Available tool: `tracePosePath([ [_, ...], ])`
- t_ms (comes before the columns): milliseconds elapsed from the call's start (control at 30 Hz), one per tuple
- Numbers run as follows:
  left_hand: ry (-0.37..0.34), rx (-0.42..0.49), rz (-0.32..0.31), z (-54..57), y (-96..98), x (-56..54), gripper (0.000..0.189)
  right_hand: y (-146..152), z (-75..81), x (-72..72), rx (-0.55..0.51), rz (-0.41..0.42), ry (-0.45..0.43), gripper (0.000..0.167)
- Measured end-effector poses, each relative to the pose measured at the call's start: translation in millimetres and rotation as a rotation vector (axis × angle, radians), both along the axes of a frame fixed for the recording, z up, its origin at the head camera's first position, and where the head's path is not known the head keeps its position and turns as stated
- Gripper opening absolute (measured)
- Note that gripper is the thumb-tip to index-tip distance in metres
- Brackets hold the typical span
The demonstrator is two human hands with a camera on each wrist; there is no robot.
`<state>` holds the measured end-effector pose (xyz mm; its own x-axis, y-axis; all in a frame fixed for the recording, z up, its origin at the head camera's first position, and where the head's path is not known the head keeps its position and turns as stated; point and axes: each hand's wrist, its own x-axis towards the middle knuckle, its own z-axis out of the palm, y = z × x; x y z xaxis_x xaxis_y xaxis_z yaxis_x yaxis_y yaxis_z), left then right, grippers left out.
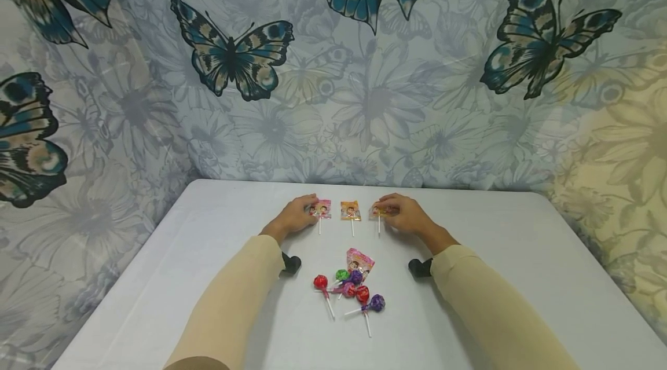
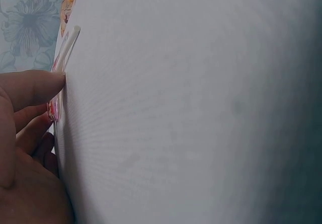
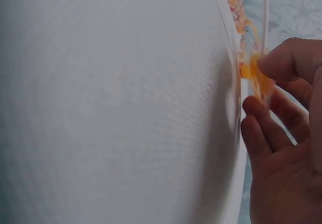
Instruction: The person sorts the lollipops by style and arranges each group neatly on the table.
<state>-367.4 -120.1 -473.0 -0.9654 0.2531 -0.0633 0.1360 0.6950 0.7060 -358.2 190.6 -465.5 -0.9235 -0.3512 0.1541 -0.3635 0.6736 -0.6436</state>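
At the far side of the table, my left hand (image 1: pixel 294 216) grips a flat lollipop in a pink wrapper (image 1: pixel 324 208). Its white stick (image 2: pixel 69 48) points past the thumb in the left wrist view. My right hand (image 1: pixel 409 215) pinches an orange-wrapped lollipop (image 3: pixel 260 78) between thumb and fingers, which cover part of the wrapper. Between the hands lies another orange-wrapped lollipop (image 1: pixel 350 210), untouched, its stick towards me. The three form a row with gaps between them.
Nearer me on the white table (image 1: pixel 146 300) lies a loose pile: a pink-wrapped flat lollipop (image 1: pixel 359 263) and several round ones, including red (image 1: pixel 320 282), green (image 1: pixel 341 275) and purple (image 1: pixel 377 303). Butterfly-patterned cloth (image 1: pixel 375 98) hangs behind the table.
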Motion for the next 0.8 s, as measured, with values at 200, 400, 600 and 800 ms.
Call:
tracePosePath([
  [200, -0.014, 0.001, 0.009, -0.1, 0.6, 0.9, 0.058, -1.9, -3.1, 1.0, 0.036, -0.001, 0.042, 0.03],
  [400, -0.005, 0.004, 0.006, -0.2, 0.7, 0.7, 0.057, -4.5, -3.7, -0.1, 0.095, 0.027, 0.069, 0.024],
  [600, -0.006, 0.003, 0.004, 0.3, 0.8, 0.9, 0.058, -5.6, -0.8, 0.1, 0.173, 0.009, 0.063, 0.026],
  [800, -0.002, 0.0, -0.003, 0.6, 0.9, 1.0, 0.058, -4.7, -1.1, 2.3, 0.174, -0.016, 0.033, 0.029],
])
